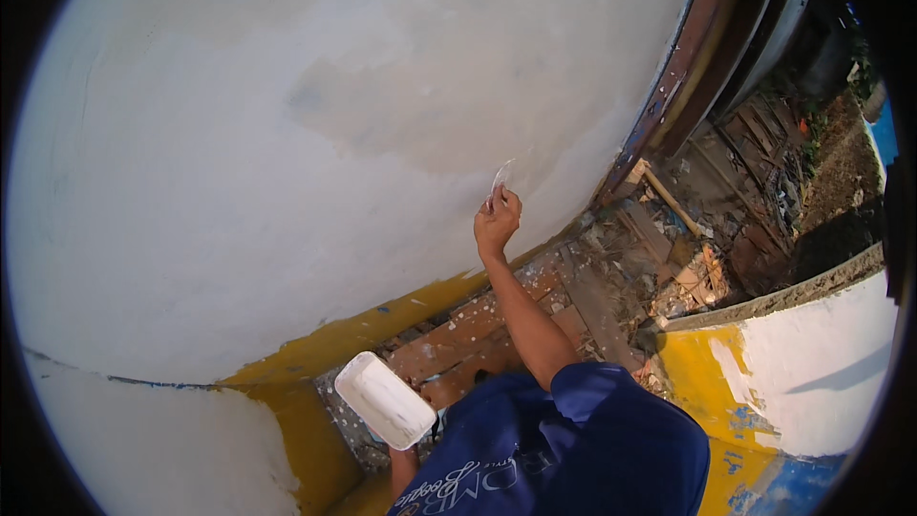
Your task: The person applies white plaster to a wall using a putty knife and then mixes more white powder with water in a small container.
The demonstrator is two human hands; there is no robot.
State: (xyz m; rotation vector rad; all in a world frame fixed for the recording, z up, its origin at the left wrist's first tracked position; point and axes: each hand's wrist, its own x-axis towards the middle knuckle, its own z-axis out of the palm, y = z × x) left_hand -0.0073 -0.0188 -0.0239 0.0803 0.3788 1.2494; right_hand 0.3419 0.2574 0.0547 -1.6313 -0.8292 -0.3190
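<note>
My right hand [498,220] is raised to the wall and closed round a thin, pale putty scraper [504,173], whose blade meets the surface. The wall [220,201] is white, with a broad greyish-beige patch [411,119] spread above and left of the scraper. Low in front of me, my left hand [404,459] supports a white rectangular plastic tray [350,396] from its near end. Its fingers are hidden beneath the tray. White paste or residue coats the tray's inside.
Paint-spattered brown boards [435,349] lie below along the yellow wall base [306,349]. To the right, rubble and broken wood [697,229] surround a wooden handle [671,203]. A brown frame [669,76] borders the wall. A low yellow-and-white wall [812,363] stands near right.
</note>
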